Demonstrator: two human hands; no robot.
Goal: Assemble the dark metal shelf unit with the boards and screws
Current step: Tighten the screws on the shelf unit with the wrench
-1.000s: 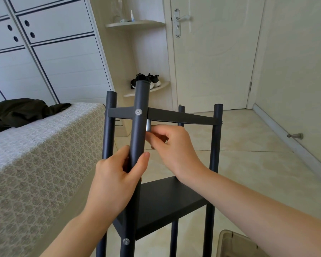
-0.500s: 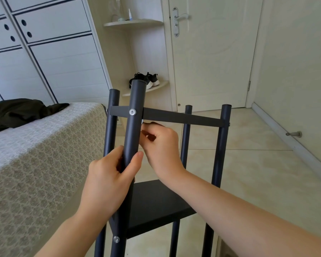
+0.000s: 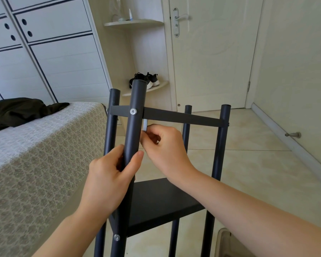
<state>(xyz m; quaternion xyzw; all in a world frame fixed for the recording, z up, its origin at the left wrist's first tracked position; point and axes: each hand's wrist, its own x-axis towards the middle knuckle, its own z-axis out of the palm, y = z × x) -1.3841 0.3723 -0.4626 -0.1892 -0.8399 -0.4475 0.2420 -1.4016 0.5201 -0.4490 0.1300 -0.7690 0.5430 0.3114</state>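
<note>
While the left hand [image 3: 107, 180] stays curled round the near post [image 3: 135, 115], the right hand [image 3: 163, 145] — pinching a silver tool [image 3: 145, 125] just right of that post, under the top board [image 3: 182, 117] — has turned slightly since a moment ago; the joint is probably being tightened.

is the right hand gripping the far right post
No, the right hand pinches a small silver tool beside the near post.

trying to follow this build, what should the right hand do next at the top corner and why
Probably turn the small silvery piece that the right hand pinches under the top board, to tighten that corner: its screw sits in the front post, and the left hand grips the post steady.
</note>
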